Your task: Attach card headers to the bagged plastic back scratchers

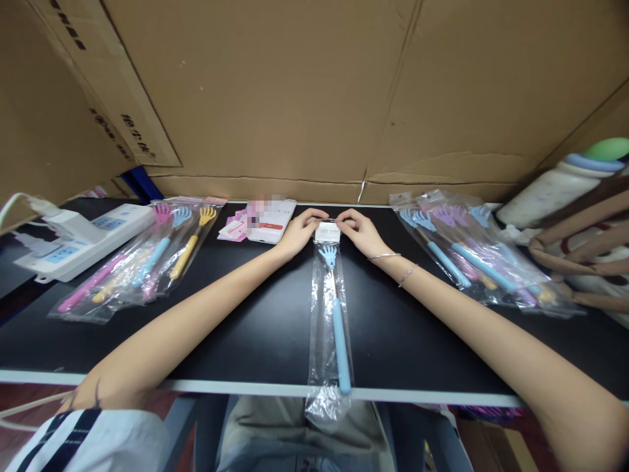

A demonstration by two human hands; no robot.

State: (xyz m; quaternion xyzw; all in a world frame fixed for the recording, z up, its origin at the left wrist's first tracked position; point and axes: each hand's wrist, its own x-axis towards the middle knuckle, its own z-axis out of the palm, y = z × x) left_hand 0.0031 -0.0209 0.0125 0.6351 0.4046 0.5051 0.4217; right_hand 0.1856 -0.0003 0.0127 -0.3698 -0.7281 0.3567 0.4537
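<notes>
A blue hand-shaped back scratcher (340, 341) lies in a clear plastic bag (322, 328) in the middle of the table, its bottom end hanging over the front edge. A white card (327, 232) with small print sits at the top end of the bag. My left hand (303, 231) pinches the card's left side. From the right, my right hand (360, 231) pinches its other side, with bracelets on that wrist. Whether the card is inside the bag or folded over it I cannot tell.
Bagged back scratchers in several colours lie left (160, 255) and right (472, 249). Left of my hands are pink cards (234, 227) and a phone (278, 219). A power strip (98, 236) is far left, a bottle (550, 190) far right. A cardboard wall (275, 92) stands behind.
</notes>
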